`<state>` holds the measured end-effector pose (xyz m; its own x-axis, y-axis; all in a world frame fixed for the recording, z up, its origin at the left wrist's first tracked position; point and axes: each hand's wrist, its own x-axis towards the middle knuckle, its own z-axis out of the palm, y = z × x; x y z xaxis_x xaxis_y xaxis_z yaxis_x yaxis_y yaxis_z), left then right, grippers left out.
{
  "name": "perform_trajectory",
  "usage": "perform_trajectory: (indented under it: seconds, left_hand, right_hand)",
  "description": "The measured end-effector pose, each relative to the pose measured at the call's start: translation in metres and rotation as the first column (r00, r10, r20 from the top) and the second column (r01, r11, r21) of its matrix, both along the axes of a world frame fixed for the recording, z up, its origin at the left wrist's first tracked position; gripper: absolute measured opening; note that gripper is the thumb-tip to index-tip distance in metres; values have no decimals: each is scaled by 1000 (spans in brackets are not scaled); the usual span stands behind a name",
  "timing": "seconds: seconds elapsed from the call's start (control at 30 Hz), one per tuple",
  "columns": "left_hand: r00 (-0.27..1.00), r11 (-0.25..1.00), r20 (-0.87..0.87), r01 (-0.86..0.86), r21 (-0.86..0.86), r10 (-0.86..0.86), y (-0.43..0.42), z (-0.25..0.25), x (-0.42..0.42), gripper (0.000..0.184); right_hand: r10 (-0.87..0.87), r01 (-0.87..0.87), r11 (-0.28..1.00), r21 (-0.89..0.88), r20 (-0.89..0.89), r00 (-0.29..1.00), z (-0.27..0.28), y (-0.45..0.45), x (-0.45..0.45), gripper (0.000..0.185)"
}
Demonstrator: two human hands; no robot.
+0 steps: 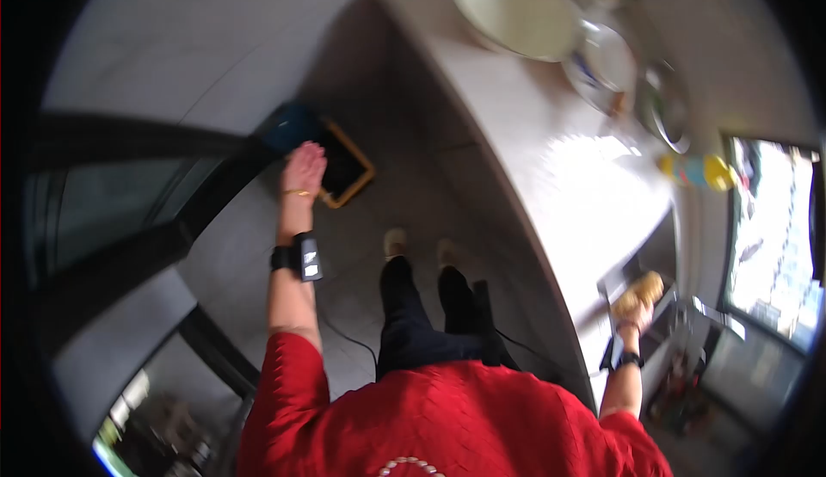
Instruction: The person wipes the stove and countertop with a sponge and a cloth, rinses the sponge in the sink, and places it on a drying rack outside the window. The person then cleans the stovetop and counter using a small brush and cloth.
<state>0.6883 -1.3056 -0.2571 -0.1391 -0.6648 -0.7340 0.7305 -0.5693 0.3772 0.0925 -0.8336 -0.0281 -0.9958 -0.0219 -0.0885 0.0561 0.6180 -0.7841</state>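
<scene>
My left hand [305, 170] is held out over the floor with nothing in it, its fingers stretched out flat and near one another. Beyond it on the floor lie a dark tray-like object with an orange-brown rim [359, 187] and a blue item [295, 128]. At the far right, my right hand [636, 315] is closed on a tan, blurred object [645, 290] above the sink [613, 284]. What exactly that object is cannot be made out.
A light counter [533, 167] runs along the right. On it stand a large pale bowl [514, 8], a white patterned bowl [601, 64], a metal dish [662, 105] and a yellow bottle [701, 172] lying near the window. Dark-framed glass panels [112, 210] are at the left.
</scene>
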Motion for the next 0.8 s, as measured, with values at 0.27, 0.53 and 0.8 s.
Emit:
perform_trajectory:
  seconds: [0.27,0.53,0.8]
  left_hand:
    - [926,917,-107,333,-220,-362,-11,137,-96,32]
    - [669,658,-167,599,-455,-724,57,243,-247,31]
    - [287,182,217,896,-406,-933,228,276,-442,37]
  right_hand:
    - [-27,16,985,-173,-61,998,-6,8,-3,54]
    - [-126,142,928,-343,70,990,21,51,-21,44]
    - [162,357,458,-814,472,867,-8,139,-90,44]
